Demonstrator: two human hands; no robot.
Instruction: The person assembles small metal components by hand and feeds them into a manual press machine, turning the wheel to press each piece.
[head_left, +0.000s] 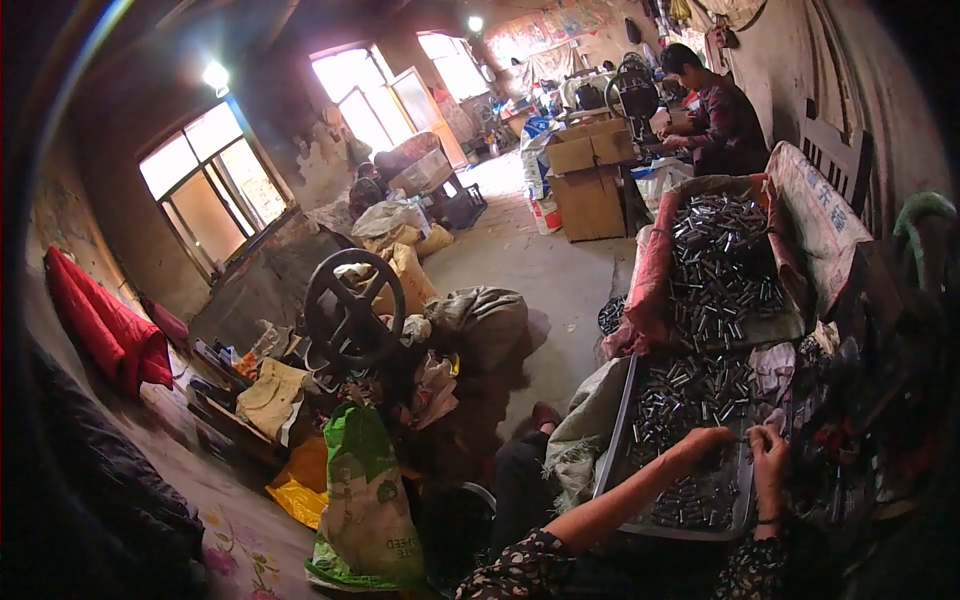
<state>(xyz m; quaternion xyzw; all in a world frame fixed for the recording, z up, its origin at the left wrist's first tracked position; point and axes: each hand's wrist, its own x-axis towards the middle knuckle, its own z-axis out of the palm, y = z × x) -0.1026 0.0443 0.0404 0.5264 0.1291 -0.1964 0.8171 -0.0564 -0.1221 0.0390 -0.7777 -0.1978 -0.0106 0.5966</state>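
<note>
Small shiny dark metal cylinders (690,390), loose in a grey rectangular plastic tray (613,455) near left hand (706,442) and right hand (768,447), both narrowly bunched, contents indiscernible; apparently two-handed fingertip work, the next move calling for fine control.

The pieces (695,395) look like bare metal, smooth and glossy, with bright glints along their sides. The tray (618,430) seems to be smooth plastic with a faint sheen on its rim. A frayed sack (582,432) beside it is rough, matt woven fibre, and the printed sack (822,215) looks like woven plastic. The green bag (362,500) is creased plastic, slightly shiny; the yellow bag (298,500) is glossier. The wheel (355,311) looks like dark, dull metal. The box (590,200) is matt cardboard, the chair (835,155) dark wood, the wall (325,165) rough and flaking, the sleeves (522,565) soft printed cloth.
</note>
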